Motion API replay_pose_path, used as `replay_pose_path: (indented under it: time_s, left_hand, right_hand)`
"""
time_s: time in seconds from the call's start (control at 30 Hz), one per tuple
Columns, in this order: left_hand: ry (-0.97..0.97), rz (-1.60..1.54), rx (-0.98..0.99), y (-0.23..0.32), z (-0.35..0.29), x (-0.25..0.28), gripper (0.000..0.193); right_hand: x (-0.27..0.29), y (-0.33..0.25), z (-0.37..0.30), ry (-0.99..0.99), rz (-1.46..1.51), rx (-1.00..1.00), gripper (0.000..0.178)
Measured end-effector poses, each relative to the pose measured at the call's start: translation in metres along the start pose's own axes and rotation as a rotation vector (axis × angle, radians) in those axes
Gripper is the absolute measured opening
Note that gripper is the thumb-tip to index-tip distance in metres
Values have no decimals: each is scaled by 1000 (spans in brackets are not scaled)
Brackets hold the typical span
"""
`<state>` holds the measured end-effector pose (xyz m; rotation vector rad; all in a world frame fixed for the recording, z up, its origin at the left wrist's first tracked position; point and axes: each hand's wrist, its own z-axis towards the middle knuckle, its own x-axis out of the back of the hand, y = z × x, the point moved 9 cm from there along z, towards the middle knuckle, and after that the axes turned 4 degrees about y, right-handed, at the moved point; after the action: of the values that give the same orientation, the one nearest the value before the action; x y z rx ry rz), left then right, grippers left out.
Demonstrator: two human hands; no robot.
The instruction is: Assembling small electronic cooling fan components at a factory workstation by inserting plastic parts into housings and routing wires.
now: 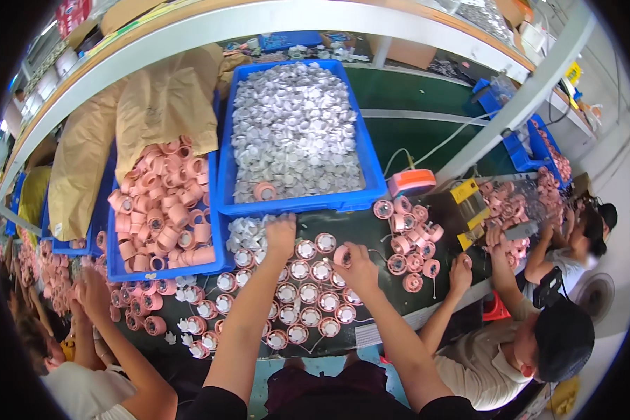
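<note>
My right hand (359, 271) pinches a pink plastic ring-shaped housing (342, 256) above the work table. My left hand (281, 236) reaches forward to a small pile of white plastic pieces (245, 234), just in front of the large blue tray. Its fingertips point down and are mostly hidden, so whether they grip a piece does not show. Between and below my hands, several pink housings with white discs inside (308, 292) stand close together in rows on the dark green table (371, 308).
A blue tray (375, 183) heaped with white pieces lies ahead; left of it, a blue bin (225, 260) holds pink housings under brown paper. Right are loose pink housings (413, 241), an orange-white device (411, 181) and a yellow fixture (470, 213). Co-workers (518, 343) sit on both sides.
</note>
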<state>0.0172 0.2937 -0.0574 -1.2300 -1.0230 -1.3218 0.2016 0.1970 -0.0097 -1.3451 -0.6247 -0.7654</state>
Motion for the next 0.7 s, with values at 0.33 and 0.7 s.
replay_pose_path:
  time_s: [0.33, 0.7]
  left_hand:
    - [322, -728, -3, -10, -33, 78, 12]
    - [71, -1666, 565, 12, -173, 119, 26]
  right_hand:
    - [25, -4, -51, 24, 743, -196, 55]
    - [11, -91, -83, -190, 1155, -141, 52]
